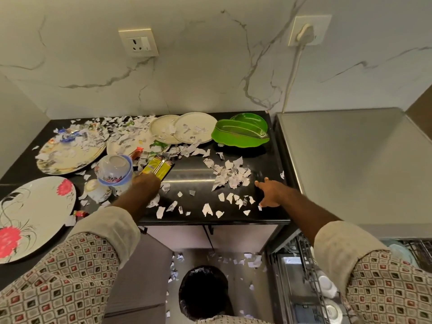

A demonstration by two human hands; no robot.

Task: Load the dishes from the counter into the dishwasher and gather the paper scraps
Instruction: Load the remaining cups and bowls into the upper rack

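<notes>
Torn paper scraps (230,175) lie all over the black counter (194,219), heaped at mid-right. My left hand (146,184) grips a yellow-and-black wrapper (159,166), right beside a tilted stack of blue-rimmed bowls (114,170). With its fingers spread, my right hand (271,192) rests on the counter to the right of the scrap heap. Two cream plates (195,127) and green leaf-shaped dishes (240,133) stand at the back. Floral plates (70,155) under scraps are at the left. A large red-flower plate (30,216) lies near me, next to a small cup (97,190).
The open dishwasher (311,277) with its wire rack is at the lower right, under a steel top (350,160). A black-lined bin (203,291) stands on the floor below the counter edge, with scraps (247,260) around it. A white cord (292,73) hangs from the wall socket.
</notes>
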